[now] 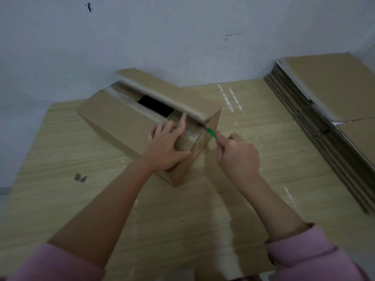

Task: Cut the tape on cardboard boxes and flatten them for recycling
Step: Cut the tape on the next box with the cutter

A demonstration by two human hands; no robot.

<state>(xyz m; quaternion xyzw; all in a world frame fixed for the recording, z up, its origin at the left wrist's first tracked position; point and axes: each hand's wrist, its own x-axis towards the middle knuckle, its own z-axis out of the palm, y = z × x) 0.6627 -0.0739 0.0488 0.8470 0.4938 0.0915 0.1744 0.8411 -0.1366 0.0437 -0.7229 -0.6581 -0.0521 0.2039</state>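
Brown corrugated cardboard makes up the long rectangular box (121, 120) lying at an angle on the pale wood-grain table (71, 199), its far end close to the grey-white wall (162, 37). Its top is partly open: the far flap (162, 94) stands raised along its length, and a dark gap shows between it and the near flap, which lies flat. The left hand (166, 147) rests on the near end of the box, palm down on the top surface, thumb hooked over the end edge and fingers spread, the index finger reaching up toward the raised flap; it presses rather than clasps. Clear glossy tape (190, 138) covers the corner just beside this hand, wrapping from the top down the end face. The right hand (237, 157) sits just off the near end of the box, fingers curled tight around a small green-handled cutter (211, 132), whose tip meets the box at the end of the seam under the raised flap, right next to the left index finger. The blade itself is too small to make out. Both pink sleeves (304, 254) are pushed up the forearms. At the right edge of the table lies a stack of flattened brown cardboard sheets (324, 110), well apart from the box.
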